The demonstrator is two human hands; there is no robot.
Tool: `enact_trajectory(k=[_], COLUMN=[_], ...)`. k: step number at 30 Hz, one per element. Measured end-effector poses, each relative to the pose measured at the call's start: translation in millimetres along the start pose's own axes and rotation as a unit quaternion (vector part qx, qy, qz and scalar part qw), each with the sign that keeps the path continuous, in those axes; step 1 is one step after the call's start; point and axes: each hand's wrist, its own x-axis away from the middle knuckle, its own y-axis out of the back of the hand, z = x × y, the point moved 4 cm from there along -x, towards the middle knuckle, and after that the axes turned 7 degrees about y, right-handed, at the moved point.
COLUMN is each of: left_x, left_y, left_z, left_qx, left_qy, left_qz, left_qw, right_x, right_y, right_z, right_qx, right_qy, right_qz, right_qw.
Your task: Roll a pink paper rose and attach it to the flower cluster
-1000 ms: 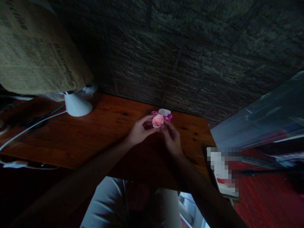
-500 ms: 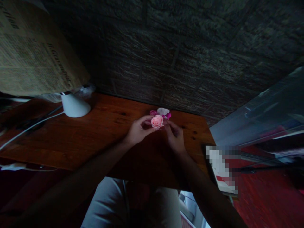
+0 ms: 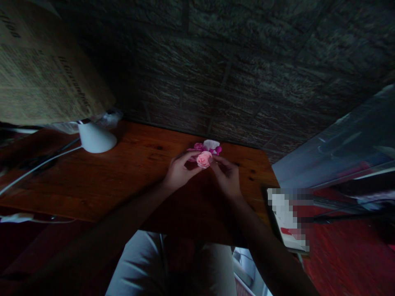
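Note:
A pale pink artificial rose [image 3: 203, 159] is held up between my two hands above the wooden table. My left hand [image 3: 182, 169] grips it from the left, thumb and fingers closed about its side. From the right, the thumb and forefinger of my right hand [image 3: 226, 174] pinch its petals at the edge. Just behind the rose, magenta flowers [image 3: 198, 146] and a white petal-like piece [image 3: 211, 144] lie on the table, partly covered by my fingers. The underside of the rose is hidden.
On the left of the wooden table [image 3: 138, 164] stands a lamp with a white base [image 3: 97, 137] and a newspaper-print shade [image 3: 52, 70], its white cord trailing forward. A dark brick-patterned wall [image 3: 247, 82] rises behind. At the right edge lies a partly blurred-out flat object [image 3: 286, 232].
My right thumb and forefinger have moved left onto the rose's petals. The rose has dropped slightly, and more of the magenta flowers shows behind it.

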Motion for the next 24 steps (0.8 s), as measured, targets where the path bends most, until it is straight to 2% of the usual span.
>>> enact_trajectory(k=[4,10,15,24], left_x=[1,3,2,1], left_y=[-0.2,-0.6,-0.7,-1.0], left_z=[-7,-10,-10,-3], left_qx=[-0.035,-0.048,-0.04,-0.004], left_qy=[-0.023,-0.061,-0.039,-0.009], left_qz=[0.007,0.003,0.01,0.004], left_qw=[0.999,0.997,0.998,1.0], right_x=[1,3,5,4], right_y=[0,2,5,3], right_z=[3,12,14,15], right_qx=[0.021,0.097,0.116,0.101], right_qy=[-0.006,0.052,0.076,0.069], right_qz=[-0.01,-0.013,-0.026,-0.014], right_qw=[1.0,0.994,0.99,0.992])
